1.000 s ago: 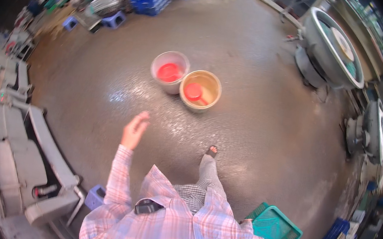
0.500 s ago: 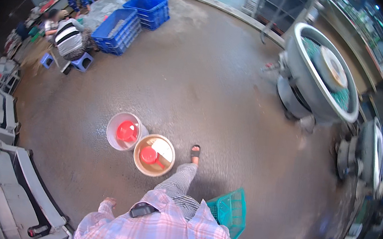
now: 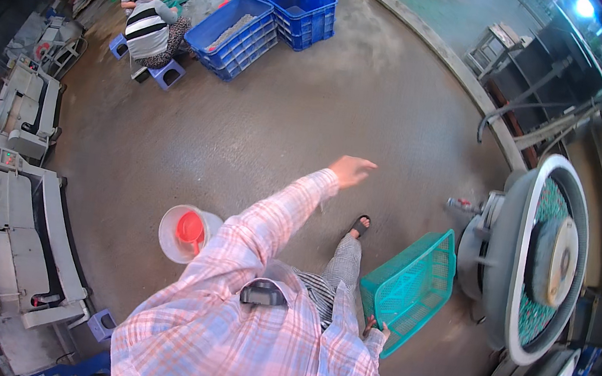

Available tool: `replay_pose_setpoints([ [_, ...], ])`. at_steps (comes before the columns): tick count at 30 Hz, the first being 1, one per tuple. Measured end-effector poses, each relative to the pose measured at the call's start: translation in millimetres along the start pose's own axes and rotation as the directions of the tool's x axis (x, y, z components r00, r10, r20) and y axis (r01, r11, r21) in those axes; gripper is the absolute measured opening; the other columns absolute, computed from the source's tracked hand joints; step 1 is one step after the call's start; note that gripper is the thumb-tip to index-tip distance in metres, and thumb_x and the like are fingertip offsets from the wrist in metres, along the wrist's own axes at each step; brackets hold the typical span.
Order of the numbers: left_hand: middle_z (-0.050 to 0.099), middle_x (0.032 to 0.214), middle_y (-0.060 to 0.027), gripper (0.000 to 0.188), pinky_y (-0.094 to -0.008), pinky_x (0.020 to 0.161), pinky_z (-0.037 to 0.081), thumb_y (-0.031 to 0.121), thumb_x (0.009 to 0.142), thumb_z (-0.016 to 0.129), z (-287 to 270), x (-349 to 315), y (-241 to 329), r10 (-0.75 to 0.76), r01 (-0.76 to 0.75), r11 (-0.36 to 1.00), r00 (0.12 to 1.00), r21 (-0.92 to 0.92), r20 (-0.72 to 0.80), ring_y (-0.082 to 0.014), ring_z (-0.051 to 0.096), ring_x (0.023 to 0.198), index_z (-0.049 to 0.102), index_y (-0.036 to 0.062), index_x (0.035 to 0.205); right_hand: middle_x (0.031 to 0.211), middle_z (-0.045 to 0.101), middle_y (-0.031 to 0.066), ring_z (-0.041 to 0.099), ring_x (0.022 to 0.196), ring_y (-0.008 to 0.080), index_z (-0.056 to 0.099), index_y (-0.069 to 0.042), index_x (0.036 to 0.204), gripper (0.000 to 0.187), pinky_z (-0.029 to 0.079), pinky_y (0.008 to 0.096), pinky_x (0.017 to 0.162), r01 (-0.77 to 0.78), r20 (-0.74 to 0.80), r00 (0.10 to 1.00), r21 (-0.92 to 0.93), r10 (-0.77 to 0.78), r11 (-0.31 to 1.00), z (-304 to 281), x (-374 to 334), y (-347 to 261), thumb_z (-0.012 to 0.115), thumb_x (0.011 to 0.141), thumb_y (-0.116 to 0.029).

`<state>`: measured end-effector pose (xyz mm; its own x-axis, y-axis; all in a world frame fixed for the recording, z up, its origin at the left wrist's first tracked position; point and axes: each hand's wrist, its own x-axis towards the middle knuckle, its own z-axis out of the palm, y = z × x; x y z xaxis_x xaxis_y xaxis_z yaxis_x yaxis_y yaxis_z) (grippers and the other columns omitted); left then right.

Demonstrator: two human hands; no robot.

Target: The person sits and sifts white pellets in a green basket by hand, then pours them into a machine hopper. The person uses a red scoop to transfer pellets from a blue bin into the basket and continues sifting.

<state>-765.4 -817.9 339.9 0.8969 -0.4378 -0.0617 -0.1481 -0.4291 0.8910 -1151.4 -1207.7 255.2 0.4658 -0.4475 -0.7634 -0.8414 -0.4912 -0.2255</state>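
Observation:
My left arm reaches forward across the middle, and my left hand (image 3: 352, 171) is in the air over the wet floor. Its fingers are stretched out and hold nothing. At my right side, my right hand (image 3: 375, 328) grips the near rim of a green plastic basket (image 3: 410, 280). This basket is long, with mesh walls, and hangs tilted beside my right leg; I see nothing in it. Left of my arm stands a white bucket (image 3: 168, 235) with a red dipper (image 3: 191, 227) in it.
To the right stands a large round bowl machine (image 3: 521, 290) filled with small green pieces, a valve (image 3: 464, 205) jutting from its side. Grey machines (image 3: 12, 243) line the left. Two blue crates (image 3: 231, 55) stand ahead near a seated person (image 3: 153, 31). A low kerb (image 3: 438, 47) crosses beyond.
My left arm has swung up and forward, covering the second bucket's place. The green basket has come further forward on my right. My view has turned right, nearer the bowl machine.

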Motion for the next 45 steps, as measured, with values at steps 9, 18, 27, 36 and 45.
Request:
replay_pose_setpoints([
  [9, 0.056, 0.131, -0.0120, 0.041, -0.0431, 0.102, 0.041, 0.026, 0.091, 0.052, 26.3, -120.4, -208.5, -0.806, 0.778, 0.572, 0.592, 0.261, 0.003, -0.0306, 0.053, 0.121, 0.056, 0.0136, 0.129, 0.095, 0.058, 0.0292, 0.059, 0.092, 0.0282, 0.063, 0.001, 0.092, 0.039, 0.042, 0.0462, 0.077, 0.046, 0.057, 0.998, -0.146, -0.038, 0.988, -99.6, 128.6, -172.4, 0.067, 0.077, -0.034],
  [18, 0.056, 0.131, -0.0125, 0.037, -0.0426, 0.100, 0.043, 0.020, 0.093, 0.048, -43.9, -233.1, -253.8, -0.970, 0.949, -0.199, -0.225, 0.244, 0.086, -0.0288, 0.054, 0.120, 0.057, 0.0108, 0.127, 0.100, 0.057, 0.0314, 0.058, 0.097, 0.0286, 0.062, 0.000, 0.093, 0.041, 0.041, 0.0470, 0.082, 0.134, 0.100, 0.989, -0.257, -0.112, 0.957, -153.6, 249.5, -385.2, 0.068, 0.077, -0.037],
  [27, 0.057, 0.131, -0.0081, 0.041, -0.0369, 0.101, 0.043, 0.020, 0.089, 0.056, -256.7, 364.4, -268.0, -0.729, 0.679, 0.684, 0.633, -0.265, -0.259, -0.0265, 0.055, 0.120, 0.055, 0.0191, 0.130, 0.105, 0.057, 0.0336, 0.058, 0.103, 0.0291, 0.062, 0.000, 0.094, 0.044, 0.040, 0.0478, 0.086, 0.131, 0.061, 0.991, -0.276, -0.119, 0.952, -204.4, 325.9, -566.6, 0.070, 0.077, -0.041],
  [36, 0.062, 0.121, -0.0124, 0.037, -0.0403, 0.101, 0.043, 0.024, 0.088, 0.057, -290.3, 560.0, -318.5, -0.589, 0.567, 0.806, 0.745, -0.168, -0.313, -0.0306, 0.059, 0.112, 0.061, 0.0202, 0.124, 0.110, 0.056, 0.0359, 0.057, 0.108, 0.0295, 0.062, -0.001, 0.094, 0.047, 0.038, 0.0486, 0.091, 0.327, 0.245, 0.942, -0.534, -0.228, 0.780, -264.6, 453.2, -777.4, 0.071, 0.077, -0.044],
  [45, 0.062, 0.125, -0.0086, 0.032, -0.0386, 0.095, 0.047, 0.028, 0.095, 0.050, -198.4, 262.5, -379.0, -0.910, 0.845, -0.394, -0.413, -0.362, 0.027, -0.0255, 0.057, 0.117, 0.065, 0.0146, 0.119, 0.109, 0.056, 0.0335, 0.056, 0.106, 0.0295, 0.060, -0.001, 0.097, 0.045, 0.040, 0.0468, 0.087, 0.369, 0.253, 0.929, -0.639, -0.269, 0.675, -312.1, 580.0, -1030.4, 0.069, 0.079, -0.042],
])
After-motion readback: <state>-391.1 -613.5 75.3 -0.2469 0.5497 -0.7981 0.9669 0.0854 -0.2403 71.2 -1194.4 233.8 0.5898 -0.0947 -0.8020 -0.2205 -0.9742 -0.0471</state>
